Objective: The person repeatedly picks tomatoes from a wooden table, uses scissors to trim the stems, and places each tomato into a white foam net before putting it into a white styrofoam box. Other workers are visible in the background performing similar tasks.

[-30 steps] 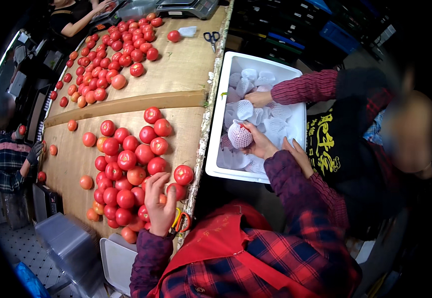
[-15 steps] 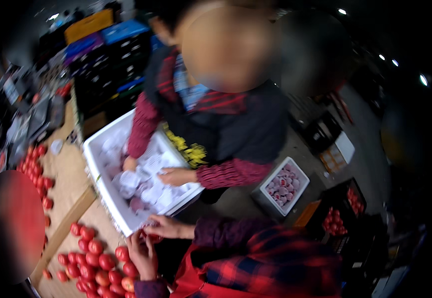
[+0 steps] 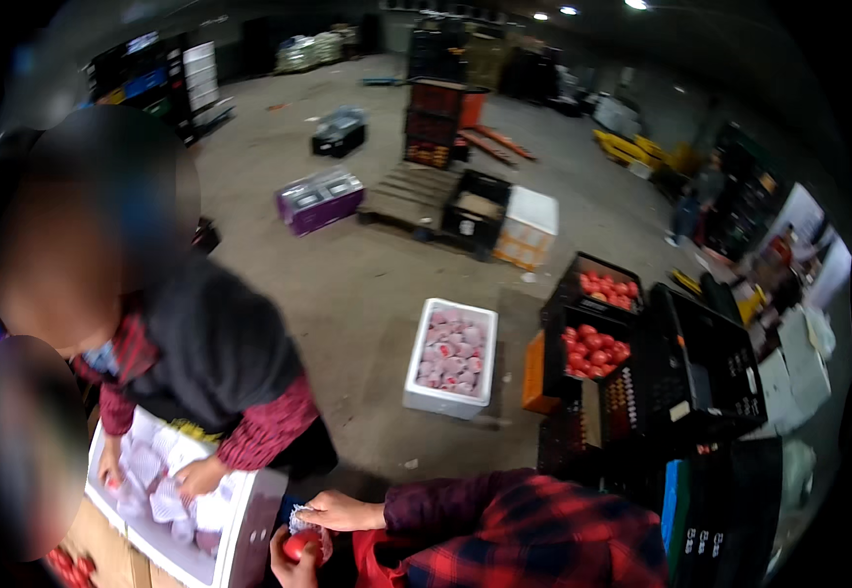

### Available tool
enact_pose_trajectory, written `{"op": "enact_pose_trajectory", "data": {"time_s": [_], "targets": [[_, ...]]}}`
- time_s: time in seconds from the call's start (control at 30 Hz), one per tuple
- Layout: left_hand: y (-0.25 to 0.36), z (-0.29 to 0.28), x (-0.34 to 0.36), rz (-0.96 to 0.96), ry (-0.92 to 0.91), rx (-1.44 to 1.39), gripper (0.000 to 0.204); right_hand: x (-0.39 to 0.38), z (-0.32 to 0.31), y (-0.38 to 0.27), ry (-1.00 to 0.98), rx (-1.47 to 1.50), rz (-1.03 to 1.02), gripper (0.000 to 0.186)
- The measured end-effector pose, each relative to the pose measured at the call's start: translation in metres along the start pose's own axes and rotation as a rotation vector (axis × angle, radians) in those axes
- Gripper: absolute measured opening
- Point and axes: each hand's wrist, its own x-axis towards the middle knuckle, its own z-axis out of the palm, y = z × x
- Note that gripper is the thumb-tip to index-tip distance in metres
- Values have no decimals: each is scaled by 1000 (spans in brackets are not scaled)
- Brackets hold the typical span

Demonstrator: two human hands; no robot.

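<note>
At the lower edge, my left hand (image 3: 290, 566) is closed around a red apple (image 3: 301, 546). My right hand (image 3: 340, 512) comes in from the right and pinches a white foam net sleeve (image 3: 300, 517) against the apple's upper side. Part of the sleeve is hidden by my fingers. Just left of my hands stands a white foam box (image 3: 257, 524) holding several fruits in white nets. A co-worker across from me has both hands (image 3: 200, 476) inside that box.
On the floor ahead sits another white foam box (image 3: 453, 403) filled with netted fruit. Black crates (image 3: 646, 397) with red apples are stacked at right. Farther off are a wooden pallet (image 3: 401, 203) and a purple box (image 3: 321, 203). Loose apples (image 3: 71, 566) lie on the wooden table (image 3: 102, 539).
The view has swung right, so the table and its apples have mostly left the picture and more floor shows. The white sleeve and apple in my hands now show more plainly.
</note>
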Motion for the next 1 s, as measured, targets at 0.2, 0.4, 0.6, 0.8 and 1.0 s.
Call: {"op": "enact_pose_trajectory", "data": {"time_s": [0.2, 0.4, 0.6, 0.8, 1.0], "targets": [[1, 42, -1, -308, -124, -628, 32, -35, -73, 21, 295, -76, -31, 37], [17, 106, 19, -263, -191, -576, 43, -61, -127, 36, 215, 379, 35, 26], [45, 200, 30, 195, -279, -43, 45, -78, -187, 36, 12, 196, 162, 32], [67, 269, 31, 540, -288, 429, 37, -104, -230, 18, 40, 337, 145, 25], [65, 299, 38, 437, -262, 299, 27, -128, -261, 9, 76, 394, 135, 20]]}}
